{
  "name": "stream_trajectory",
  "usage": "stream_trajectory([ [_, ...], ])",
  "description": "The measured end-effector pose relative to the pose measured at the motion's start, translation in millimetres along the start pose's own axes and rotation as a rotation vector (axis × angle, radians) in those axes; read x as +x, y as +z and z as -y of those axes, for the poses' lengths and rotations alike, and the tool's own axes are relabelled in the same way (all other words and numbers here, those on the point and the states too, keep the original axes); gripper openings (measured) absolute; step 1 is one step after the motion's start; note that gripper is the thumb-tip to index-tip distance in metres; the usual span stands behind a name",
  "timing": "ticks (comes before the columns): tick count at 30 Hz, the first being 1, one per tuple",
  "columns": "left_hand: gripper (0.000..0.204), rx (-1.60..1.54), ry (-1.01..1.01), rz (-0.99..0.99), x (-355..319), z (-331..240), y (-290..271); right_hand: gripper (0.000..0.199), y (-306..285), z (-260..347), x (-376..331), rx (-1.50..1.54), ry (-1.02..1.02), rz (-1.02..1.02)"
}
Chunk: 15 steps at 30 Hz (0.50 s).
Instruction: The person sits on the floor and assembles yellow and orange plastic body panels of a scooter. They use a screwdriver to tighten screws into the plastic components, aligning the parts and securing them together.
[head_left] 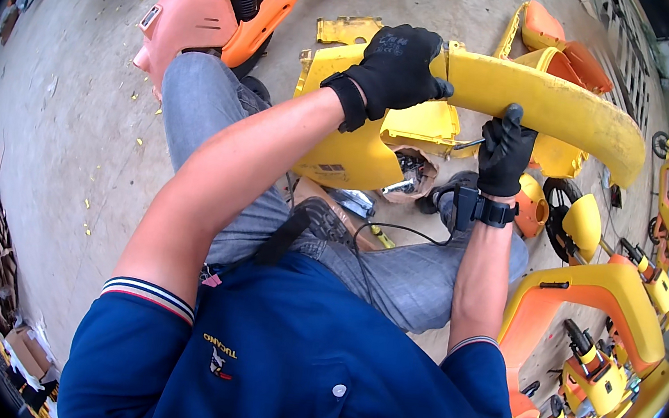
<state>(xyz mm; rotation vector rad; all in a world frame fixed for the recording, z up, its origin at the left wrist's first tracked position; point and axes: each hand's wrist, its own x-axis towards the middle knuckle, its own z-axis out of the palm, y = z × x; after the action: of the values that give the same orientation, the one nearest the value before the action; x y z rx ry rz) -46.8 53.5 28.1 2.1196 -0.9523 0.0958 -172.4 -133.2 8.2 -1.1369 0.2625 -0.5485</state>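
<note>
A long curved yellow plastic panel [549, 101], scuffed along its top edge, spans in front of me. It meets a wider yellow body panel [341, 148] at the left. My left hand [400, 64], in a black glove, is closed over the top where the two meet. My right hand [507, 153], gloved too, is closed just below the curved panel, with one finger up against its lower edge. From that fist a thin metal shaft sticks out to the left, apparently a screwdriver [467, 144]; its handle is hidden in the glove.
Behind my knee stands a pink and orange scooter [200, 12]. More yellow panels [420, 126] lie on the concrete floor around a bag of small parts [411, 175]. A yellow-orange frame [590, 279] and several scooters [596, 379] stand to the right. A black cable [398, 228] crosses my lap.
</note>
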Motion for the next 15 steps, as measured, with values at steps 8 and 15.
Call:
stream_trajectory([
  [8, 0.040, 0.049, -0.011, 0.012, -4, -4, -6, 0.014, 14, 16, 1, -0.148, -0.051, -0.003],
  [15, 0.043, 0.030, 0.000, 0.032, -8, -8, -12, 0.016, -2, 6, 2, -0.038, 0.004, 0.103],
])
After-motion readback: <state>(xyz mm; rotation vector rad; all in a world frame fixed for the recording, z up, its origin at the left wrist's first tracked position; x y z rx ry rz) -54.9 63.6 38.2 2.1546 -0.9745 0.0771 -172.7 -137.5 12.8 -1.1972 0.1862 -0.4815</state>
